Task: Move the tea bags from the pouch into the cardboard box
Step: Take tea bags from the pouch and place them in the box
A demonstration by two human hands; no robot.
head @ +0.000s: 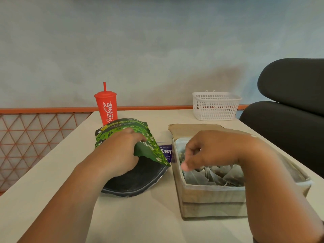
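Observation:
The green leaf-printed pouch [122, 130] lies on the table with its dark mouth open toward me. My left hand [121, 151] grips the pouch's upper edge and holds the mouth open. To the right stands the open cardboard box [212, 199], holding several grey pyramid tea bags [217, 175]. My right hand [210, 149] hovers over the box with fingers curled downward. Whether it holds a tea bag is hidden by the fingers and motion blur.
A red Coca-Cola cup [106, 108] with a straw stands behind the pouch. A white plastic basket [216, 105] sits at the back right. A purple packet [166, 152] lies between pouch and box. A dark chair [291, 102] stands at the right; the table's left edge borders an orange lattice railing [26, 134].

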